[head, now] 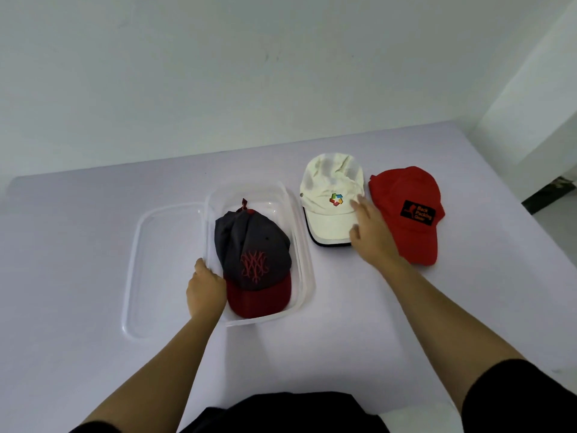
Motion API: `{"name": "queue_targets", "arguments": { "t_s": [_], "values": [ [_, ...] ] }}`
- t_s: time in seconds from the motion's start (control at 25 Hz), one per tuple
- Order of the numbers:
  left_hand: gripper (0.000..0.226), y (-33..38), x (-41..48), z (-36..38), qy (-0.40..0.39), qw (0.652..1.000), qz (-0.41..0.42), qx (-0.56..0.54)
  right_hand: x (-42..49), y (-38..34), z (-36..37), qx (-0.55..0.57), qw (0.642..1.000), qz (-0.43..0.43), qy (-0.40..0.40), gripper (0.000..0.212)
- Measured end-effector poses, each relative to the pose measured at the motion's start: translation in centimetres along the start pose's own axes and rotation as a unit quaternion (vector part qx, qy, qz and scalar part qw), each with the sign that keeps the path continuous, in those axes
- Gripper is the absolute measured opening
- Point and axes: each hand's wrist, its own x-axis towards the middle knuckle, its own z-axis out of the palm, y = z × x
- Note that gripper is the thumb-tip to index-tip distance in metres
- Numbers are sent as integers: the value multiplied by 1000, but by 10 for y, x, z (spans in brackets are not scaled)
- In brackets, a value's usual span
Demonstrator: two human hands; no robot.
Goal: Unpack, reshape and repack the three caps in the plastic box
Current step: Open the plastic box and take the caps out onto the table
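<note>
A clear plastic box stands at the table's middle. Inside it lies a dark grey cap with a dark red brim and a red embroidered logo, brim toward me. My left hand grips the box's near left rim beside that brim. A white cap with a coloured logo lies on the table right of the box. Further right lies a red cap with a black patch. My right hand hovers with fingers spread between the two, its fingertips over the white cap's right side.
The box's clear lid lies flat on the table to the left of the box, touching it. The white table ends against a pale wall at the back. Its right edge drops to a dark floor.
</note>
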Motion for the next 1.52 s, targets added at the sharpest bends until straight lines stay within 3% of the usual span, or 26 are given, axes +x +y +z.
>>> {"name": "queue_targets", "arguments": {
  "t_s": [0.08,0.16,0.24,0.32,0.56,0.96,1.08,1.32,1.52],
  "values": [
    [42,2,0,0,-1,1000,1,-1,0,-49,18,24,992,-113,-56,53],
    [42,1,-1,0,-1,1000,-1,-4,-8,-93,41,-6,957,-200,-207,62],
    [42,1,-1,0,-2,1000,-4,-3,-14,-117,63,-102,913,-195,-344,95],
    [42,2,-1,1,-5,1000,0,1,-17,-127,79,-178,889,-148,-395,123],
    [40,1,-1,-1,-12,1000,13,0,-16,-139,92,-274,866,-129,-398,143],
    [42,7,-1,-2,-10,1000,1,-7,-8,-149,103,-376,815,-157,-411,121],
    [43,7,-1,-2,-11,1000,0,-8,-8,-150,106,-352,819,-139,-432,110],
    [43,3,1,1,-11,1000,1,-13,-10,-162,93,-272,826,-89,-487,118],
    [41,2,2,0,-12,1000,0,-16,-25,-161,76,-214,897,-139,-362,88]
  ]
}}
